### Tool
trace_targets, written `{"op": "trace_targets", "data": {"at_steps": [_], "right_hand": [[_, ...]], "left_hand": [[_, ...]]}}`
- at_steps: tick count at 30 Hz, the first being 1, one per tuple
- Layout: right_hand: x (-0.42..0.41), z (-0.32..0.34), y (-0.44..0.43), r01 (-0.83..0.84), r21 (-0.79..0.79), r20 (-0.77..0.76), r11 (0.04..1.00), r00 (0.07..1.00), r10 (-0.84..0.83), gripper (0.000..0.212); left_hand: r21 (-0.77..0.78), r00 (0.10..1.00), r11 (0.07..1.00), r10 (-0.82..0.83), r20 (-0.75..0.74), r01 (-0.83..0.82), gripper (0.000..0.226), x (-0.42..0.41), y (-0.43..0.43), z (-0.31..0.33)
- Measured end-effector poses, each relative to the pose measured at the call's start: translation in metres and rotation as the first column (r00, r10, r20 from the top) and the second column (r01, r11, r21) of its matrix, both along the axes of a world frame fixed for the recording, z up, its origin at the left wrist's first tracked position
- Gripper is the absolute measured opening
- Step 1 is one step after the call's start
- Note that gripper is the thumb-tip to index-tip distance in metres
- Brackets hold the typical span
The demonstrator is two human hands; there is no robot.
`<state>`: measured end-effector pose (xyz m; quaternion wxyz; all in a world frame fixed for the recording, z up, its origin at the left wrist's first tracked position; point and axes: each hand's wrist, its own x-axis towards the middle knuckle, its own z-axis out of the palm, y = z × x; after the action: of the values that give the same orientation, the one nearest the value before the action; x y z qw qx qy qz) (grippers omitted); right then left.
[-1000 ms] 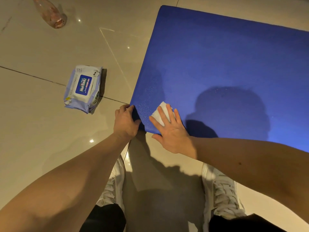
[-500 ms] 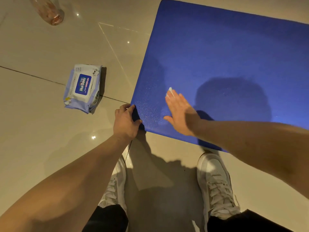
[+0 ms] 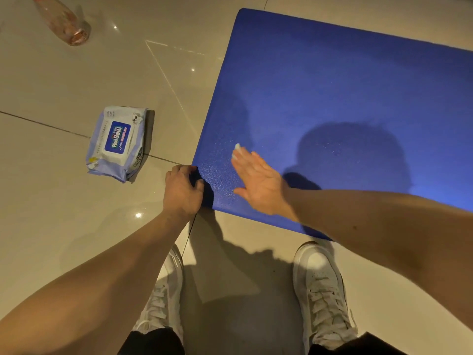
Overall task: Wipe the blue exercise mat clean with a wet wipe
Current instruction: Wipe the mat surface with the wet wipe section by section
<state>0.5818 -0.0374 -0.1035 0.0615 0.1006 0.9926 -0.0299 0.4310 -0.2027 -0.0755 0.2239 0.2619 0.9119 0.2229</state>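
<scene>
The blue exercise mat lies flat on the tiled floor, filling the upper right. My left hand grips the mat's near left corner. My right hand lies flat, palm down, on the mat just right of that corner. It presses a white wet wipe against the mat; only a small tip of the wipe shows beyond the fingertips. The mat surface between the two hands glistens with fine wet specks.
A pack of wet wipes lies on the floor left of the mat. A clear bottle lies at the top left. My two white sneakers stand on the tiles below the mat's near edge.
My right hand slid with the wipe from the mat's near edge up and to the right onto the mat. The wipe is now mostly hidden under the hand. The left hand kept its hold.
</scene>
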Motion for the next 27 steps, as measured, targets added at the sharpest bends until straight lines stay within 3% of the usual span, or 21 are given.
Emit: {"op": "trace_targets", "data": {"at_steps": [4, 8, 13, 16, 19, 23, 25, 27], "right_hand": [[0.015, -0.006, 0.066, 0.258, 0.062, 0.037, 0.964, 0.965, -0.26, 0.08], [-0.016, 0.006, 0.044, 0.519, 0.042, 0.139, 0.853, 0.843, -0.52, 0.083], [-0.058, 0.002, -0.035, 0.128, -0.16, 0.138, 0.979, 0.985, -0.106, 0.077], [-0.046, -0.005, 0.001, 0.01, -0.011, 0.057, 1.0, 0.998, -0.009, 0.077], [-0.037, -0.004, 0.059, 0.193, 0.086, 0.08, 0.977, 0.976, -0.2, 0.079], [-0.04, 0.008, 0.102, 0.537, 0.043, 0.231, 0.842, 0.815, -0.532, 0.077], [-0.054, 0.003, 0.096, 0.597, 0.063, 0.216, 0.8, 0.774, -0.595, 0.079], [-0.076, 0.001, 0.074, 0.609, -0.012, 0.169, 0.793, 0.783, -0.598, 0.081]], "left_hand": [[0.001, 0.999, 1.0, -0.004, -0.038, 0.004, 0.041, -0.003, 0.019, -0.004], [-0.016, 0.998, 0.999, -0.049, -0.047, 0.049, 0.041, -0.017, 0.04, -0.001], [-0.11, 0.998, 0.992, -0.059, 0.034, 0.063, 0.035, -0.053, 0.067, 0.006], [-0.227, 0.984, 0.96, -0.144, 0.109, 0.165, 0.027, -0.075, 0.085, 0.014], [-0.29, 0.965, 0.921, -0.231, 0.126, 0.259, 0.016, -0.089, 0.106, 0.027], [-0.335, 0.932, 0.869, -0.332, 0.148, 0.363, 0.025, -0.108, 0.126, 0.03], [-0.331, 0.928, 0.867, -0.338, 0.16, 0.373, 0.035, -0.118, 0.13, 0.026], [-0.283, 0.939, 0.897, -0.305, 0.159, 0.339, 0.038, -0.126, 0.133, 0.02]]}}
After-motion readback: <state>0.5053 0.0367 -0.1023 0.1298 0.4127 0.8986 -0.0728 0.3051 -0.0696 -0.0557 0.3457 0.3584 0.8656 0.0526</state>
